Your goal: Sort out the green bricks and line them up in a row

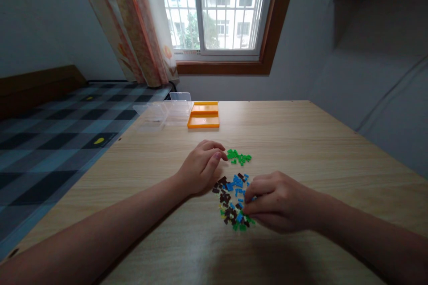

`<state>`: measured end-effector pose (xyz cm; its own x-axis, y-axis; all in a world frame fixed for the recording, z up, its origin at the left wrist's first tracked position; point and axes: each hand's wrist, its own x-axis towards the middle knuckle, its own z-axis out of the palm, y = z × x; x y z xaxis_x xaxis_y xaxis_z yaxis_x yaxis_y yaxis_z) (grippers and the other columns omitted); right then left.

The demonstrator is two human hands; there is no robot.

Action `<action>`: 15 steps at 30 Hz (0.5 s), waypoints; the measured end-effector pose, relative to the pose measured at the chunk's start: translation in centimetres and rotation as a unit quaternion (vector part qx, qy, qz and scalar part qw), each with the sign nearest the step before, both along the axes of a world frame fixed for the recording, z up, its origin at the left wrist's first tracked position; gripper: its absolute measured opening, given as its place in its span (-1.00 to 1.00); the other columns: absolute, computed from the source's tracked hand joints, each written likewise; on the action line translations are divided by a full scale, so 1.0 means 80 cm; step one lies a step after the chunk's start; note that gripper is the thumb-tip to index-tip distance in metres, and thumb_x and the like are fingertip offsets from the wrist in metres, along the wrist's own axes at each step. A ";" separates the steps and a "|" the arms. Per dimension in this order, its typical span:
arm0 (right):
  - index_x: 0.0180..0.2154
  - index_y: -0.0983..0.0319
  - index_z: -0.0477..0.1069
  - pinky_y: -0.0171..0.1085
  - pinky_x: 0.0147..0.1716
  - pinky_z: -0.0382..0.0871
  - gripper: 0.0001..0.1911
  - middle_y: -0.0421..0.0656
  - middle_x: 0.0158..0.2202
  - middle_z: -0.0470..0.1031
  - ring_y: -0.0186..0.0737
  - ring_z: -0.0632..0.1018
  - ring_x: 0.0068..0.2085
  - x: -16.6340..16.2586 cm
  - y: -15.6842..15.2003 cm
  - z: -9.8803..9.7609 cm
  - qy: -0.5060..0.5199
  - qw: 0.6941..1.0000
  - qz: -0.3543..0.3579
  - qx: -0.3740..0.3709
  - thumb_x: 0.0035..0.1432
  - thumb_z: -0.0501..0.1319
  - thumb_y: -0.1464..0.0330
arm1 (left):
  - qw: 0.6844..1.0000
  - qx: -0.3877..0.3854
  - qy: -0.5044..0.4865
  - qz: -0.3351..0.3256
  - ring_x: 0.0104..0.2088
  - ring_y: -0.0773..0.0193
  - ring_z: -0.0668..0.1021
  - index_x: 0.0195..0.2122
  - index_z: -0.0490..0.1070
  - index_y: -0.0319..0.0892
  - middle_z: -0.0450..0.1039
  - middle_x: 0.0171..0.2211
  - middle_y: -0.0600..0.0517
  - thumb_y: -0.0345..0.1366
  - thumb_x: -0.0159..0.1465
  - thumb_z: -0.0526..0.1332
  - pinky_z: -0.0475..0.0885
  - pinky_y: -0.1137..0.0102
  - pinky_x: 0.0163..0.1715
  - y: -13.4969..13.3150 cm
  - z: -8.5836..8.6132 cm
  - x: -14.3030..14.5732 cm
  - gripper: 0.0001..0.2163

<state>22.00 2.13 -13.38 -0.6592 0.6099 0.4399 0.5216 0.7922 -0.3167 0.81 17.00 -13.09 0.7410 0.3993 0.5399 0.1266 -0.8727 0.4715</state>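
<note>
Nearest, low on the pale wooden worktop (301, 142): right hand (279, 202), knuckles up, resting at three o'clock of a mixed heap of small bricks (230, 207) in blue, dark brown, green and a little yellow; fingers (257, 187) curled in and bunched with the thumb at the heap's right edge, touching the bricks, a speck of blue at the tips; impossible to tell whether gripping a brick or only pressing on the heap. Just beyond, at ten o'clock of the same heap: left hand (200, 171), palm down, wrist on the worktop, fingertips loosely bent and lowered toward the wood; nothing seen inside the curl, yet too hidden to tell whether closed on a brick. At twelve o'clock of the heap, just beside the left fingertips: a small separate cluster of green bricks (239, 157), parted from the heap by a narrow strip of bare wood. Farther off, toward eleven o'clock: orange tray (203, 116), flat and shallow, split into two compartments; just beside it, at its nine o'clock, a clear plastic box (163, 113), opened out. Off the worktop at nine to ten o'clock: bed (50, 142) under a blue-and-black checked cover. Farthest, at twelve o'clock: patterned curtain (133, 22) drawn left of a barred window (220, 9).
</note>
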 end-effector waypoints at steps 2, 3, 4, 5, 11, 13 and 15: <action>-0.15 0.22 0.53 -0.27 -0.30 0.32 -0.78 -0.14 -0.22 0.54 -0.31 0.47 -0.31 -0.001 0.000 0.000 -0.007 1.000 0.006 -0.002 0.34 0.10 0.40 | 1.000 0.000 0.000 -0.001 -0.05 0.13 0.50 -0.25 0.56 -0.16 0.51 -0.12 -0.07 -0.21 0.48 -0.12 0.37 0.15 0.03 0.000 0.000 0.000 -0.56; -0.16 0.22 0.53 -0.27 -0.31 0.32 -0.78 -0.15 -0.23 0.54 -0.32 0.47 -0.31 -0.002 0.000 0.000 -0.014 1.000 0.005 -0.003 0.35 0.10 0.40 | 1.000 0.001 0.001 -0.001 -0.05 0.13 0.50 -0.25 0.56 -0.16 0.51 -0.12 -0.07 -0.21 0.48 -0.13 0.38 0.15 0.03 0.000 0.000 0.000 -0.55; -0.17 0.22 0.53 -0.27 -0.31 0.32 -0.79 -0.15 -0.24 0.54 -0.32 0.47 -0.32 -0.002 0.000 0.000 -0.022 1.000 0.003 -0.005 0.35 0.11 0.39 | 1.000 0.001 0.003 0.000 -0.05 0.12 0.50 -0.25 0.56 -0.16 0.51 -0.12 -0.07 -0.20 0.48 -0.13 0.38 0.15 0.03 0.000 0.000 0.000 -0.55; -0.19 0.22 0.53 -0.27 -0.31 0.32 -0.79 -0.16 -0.26 0.54 -0.32 0.47 -0.32 -0.002 0.000 0.000 -0.031 1.000 -0.001 -0.007 0.35 0.11 0.39 | 1.000 0.002 0.005 0.001 -0.05 0.12 0.50 -0.25 0.56 -0.16 0.51 -0.12 -0.08 -0.20 0.48 -0.14 0.38 0.15 0.03 0.000 0.000 0.000 -0.55; -0.27 0.21 0.53 -0.26 -0.30 0.31 -0.80 -0.18 -0.31 0.54 -0.30 0.48 -0.31 0.007 0.000 0.003 -0.058 0.998 -0.020 -0.020 0.31 0.12 0.42 | 1.000 0.009 0.003 -0.003 -0.06 0.13 0.50 -0.25 0.56 -0.16 0.51 -0.13 -0.07 -0.19 0.48 -0.13 0.38 0.16 0.02 0.001 0.000 0.000 -0.55; -0.24 0.21 0.54 -0.27 -0.29 0.33 -0.80 -0.16 -0.28 0.55 -0.31 0.49 -0.30 0.010 0.000 0.005 -0.046 0.998 -0.021 -0.033 0.29 0.13 0.43 | 1.000 0.008 0.003 -0.005 -0.06 0.13 0.50 -0.25 0.56 -0.17 0.51 -0.12 -0.07 -0.20 0.48 -0.12 0.38 0.16 0.02 0.001 0.000 0.000 -0.56; -0.20 0.22 0.54 -0.27 -0.29 0.34 -0.80 -0.14 -0.25 0.56 -0.31 0.50 -0.29 0.012 0.000 0.005 -0.027 0.999 -0.019 -0.039 0.29 0.13 0.43 | 1.000 0.006 0.004 -0.005 -0.06 0.13 0.50 -0.25 0.56 -0.17 0.51 -0.12 -0.07 -0.20 0.48 -0.12 0.38 0.16 0.02 0.000 -0.001 -0.001 -0.56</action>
